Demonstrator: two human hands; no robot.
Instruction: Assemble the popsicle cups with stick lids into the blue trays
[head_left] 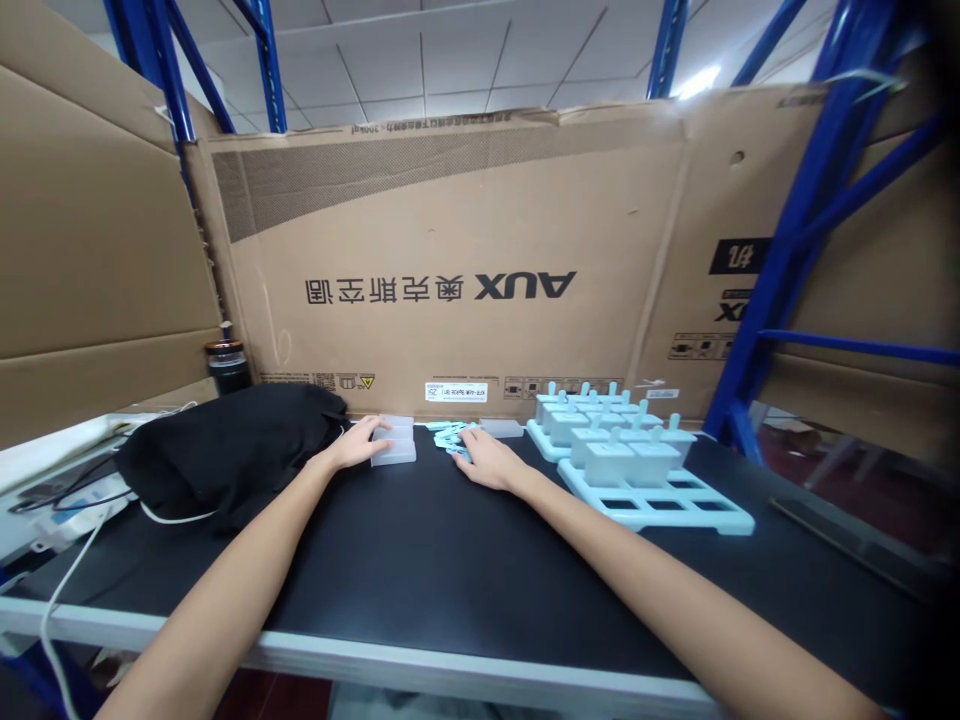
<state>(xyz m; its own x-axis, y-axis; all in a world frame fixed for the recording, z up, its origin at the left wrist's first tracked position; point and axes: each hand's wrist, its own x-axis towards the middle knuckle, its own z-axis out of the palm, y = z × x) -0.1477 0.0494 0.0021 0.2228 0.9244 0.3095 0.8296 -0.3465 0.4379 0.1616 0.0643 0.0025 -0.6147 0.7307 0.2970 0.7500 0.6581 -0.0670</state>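
Near the back of the black table, my left hand rests at the left side of some translucent box-shaped molds, its fingers apart and touching them. My right hand reaches onto a loose pile of light blue sticks; its fingertips are among them, and whether it pinches one is too small to tell. Another translucent piece lies just behind my right hand. To the right, light blue racks hold several translucent molds with blue stick handles upright on top.
A black cloth bundle lies at the left, with a dark bottle behind it and white cables beside it. Cardboard walls off the back. A flat dark bar lies at the right on the black table.
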